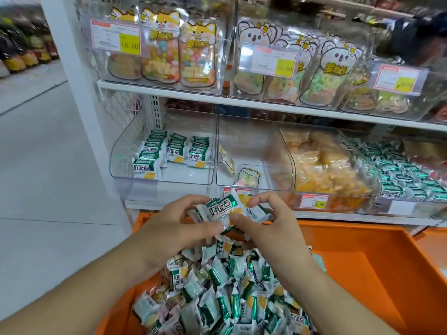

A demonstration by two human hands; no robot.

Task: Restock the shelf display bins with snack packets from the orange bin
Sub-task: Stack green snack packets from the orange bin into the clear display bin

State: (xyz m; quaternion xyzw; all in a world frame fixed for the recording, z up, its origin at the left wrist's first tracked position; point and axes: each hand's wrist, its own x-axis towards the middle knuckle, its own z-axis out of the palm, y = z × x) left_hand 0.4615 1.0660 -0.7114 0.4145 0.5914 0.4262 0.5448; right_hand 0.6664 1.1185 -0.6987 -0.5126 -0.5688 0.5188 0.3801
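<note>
Forearms come up from the bottom edge, bare, converging over the orange bin (pixel 377 257). Left hand (pixel 174 228) sits knuckles-up, fingers curled, thumb under; its grip pinches a small bunch of snack packets (pixel 225 211) at their left side. Right hand (pixel 268 221) mirrors it, index arched over the top, thumb pressed on the front packet's lower edge, so the right grip is closed on the same bunch. Bunch is held just above the bin's far rim, w/ the front packet face-on: white crinkly film, green band, yellow patch.

Bin is hard, matte orange plastic w/ sloped walls; loose heap of packets (pixel 225 296) fills its left part, all shiny foil-like wrap, pillow shaped w/ crimped ends, lying every which way.

Beyond the hands, lower shelf row holds clear acrylic display bins w/ curved fronts. Left display bin (pixel 121 151) has matching packets (pixel 169 151) standing in three neat rows toward the back, front floor bare. Middle display bin (pixel 242 131) holds a couple of small jar-shaped pouches. Next bin right is packed w/ orange-yellow wrapped snacks (pixel 324 165); furthest right, more green-white packets piled high, blurred.

Upper shelf (pixel 217 96), white metal edge, carries clear boxes of die-cut candy pouches (pixel 179 49) w/ cartoon animal tops, plus yellow price tags (pixel 130 44). Pale tiled floor (pixel 48 165) runs off left.
</note>
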